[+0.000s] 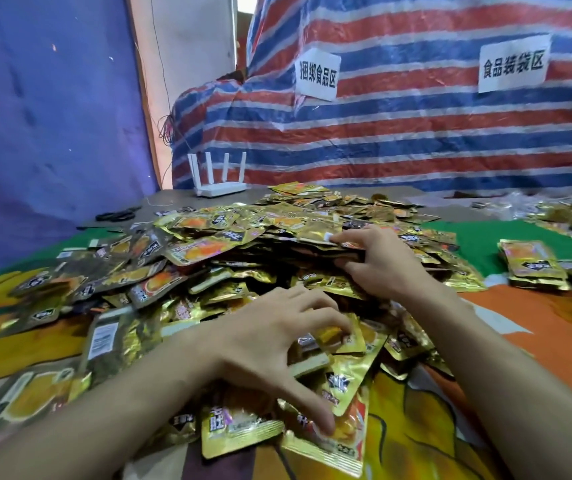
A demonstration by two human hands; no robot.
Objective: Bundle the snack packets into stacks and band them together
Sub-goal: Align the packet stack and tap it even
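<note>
Only 2 forearms [104, 403] + hands seen, rest of person cut off by frame. L hand [270, 344] and R hand [378, 261] both bare, forearms bare up to frame edge. Fingers slim, nails kept short afaict. Knuckles + wrist bones clearly shown.

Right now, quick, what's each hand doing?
Left hand: open, fingers spread on loose snack packets.
Right hand: gripping a stack of snack packets on the pile.
</note>
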